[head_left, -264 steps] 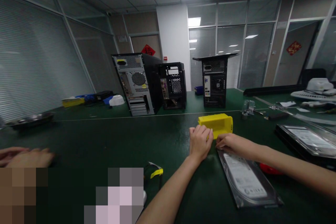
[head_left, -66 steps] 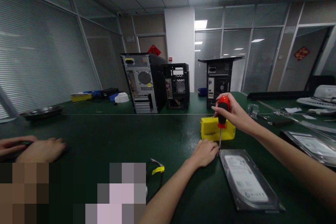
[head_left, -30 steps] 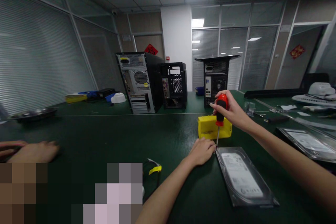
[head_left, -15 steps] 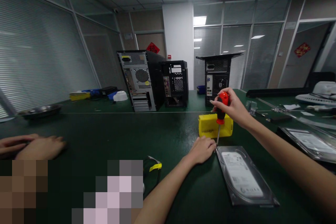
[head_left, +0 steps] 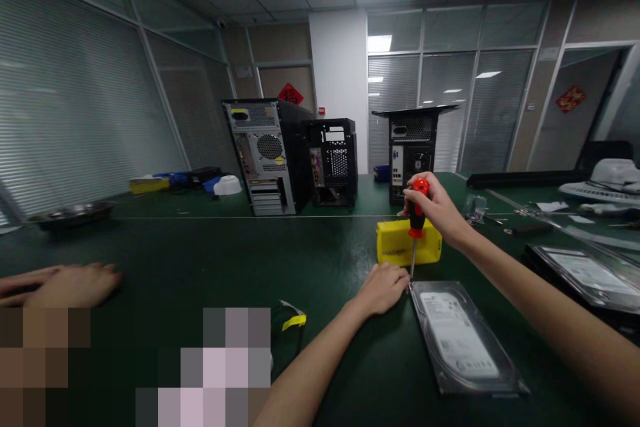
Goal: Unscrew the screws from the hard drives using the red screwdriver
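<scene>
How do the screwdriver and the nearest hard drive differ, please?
The screwdriver stands nearly upright, while the hard drive lies flat on the table.
The screwdriver has a red-and-black handle and metal shaft; the hard drive shows a white label.
The right hand holds the screwdriver, not the hard drive.
Both are in front of the yellow bin.

Sole legible text: 福, on a red diamond sign [head_left: 291, 94], upper centre.
Sign on door [head_left: 270, 80], lower edge cut off by computer tower [head_left: 295, 160]. Second red diamond [head_left: 571, 99], upper right: pattern unreadable. White label [head_left: 455, 332] on hard drive [head_left: 465, 343], lower right, and dark marks [head_left: 394, 253] on yellow bin [head_left: 393, 237], right of centre: too small, blurred.
</scene>
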Demonstrator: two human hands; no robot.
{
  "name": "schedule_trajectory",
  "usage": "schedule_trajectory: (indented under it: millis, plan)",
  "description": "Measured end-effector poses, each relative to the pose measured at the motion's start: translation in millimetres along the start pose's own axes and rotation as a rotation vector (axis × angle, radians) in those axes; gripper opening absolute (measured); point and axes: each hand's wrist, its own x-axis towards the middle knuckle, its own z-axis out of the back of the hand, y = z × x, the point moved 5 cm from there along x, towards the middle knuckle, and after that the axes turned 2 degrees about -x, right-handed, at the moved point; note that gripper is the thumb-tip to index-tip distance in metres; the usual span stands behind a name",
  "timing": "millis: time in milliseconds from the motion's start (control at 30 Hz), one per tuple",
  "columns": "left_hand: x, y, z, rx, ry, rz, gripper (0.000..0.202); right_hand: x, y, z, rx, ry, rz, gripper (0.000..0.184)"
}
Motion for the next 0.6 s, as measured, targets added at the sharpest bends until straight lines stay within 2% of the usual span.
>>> schedule_trajectory:
  millis: [133, 233, 367, 467, 600]
  plan:
    - [0, 1, -1.0, -0.008, 0.001, 0.012, 0.036, 0, 0, -2, 0.050, -0.031, -0.021, 0.042]
    - [1, 4, -1.5, -0.031, -0.013, 0.015, 0.035, -2, -3, -1, 0.065, -0.077, -0.059, 0.048]
    - [1, 6, -0.7, -0.043, -0.028, 0.024, 0.035, -2, -8, 3, 0.155, -0.145, -0.113, 0.043]
    - [0, 7, 0.5, -0.045, -0.042, 0.021, 0.034, -2, -9, 2, 0.249, -0.114, -0.141, 0.036]
    - [-1, 7, 0.2, -0.023, -0.058, 0.009, 0.035, -5, -11, 1, 0.267, -0.134, -0.133, 0.038]
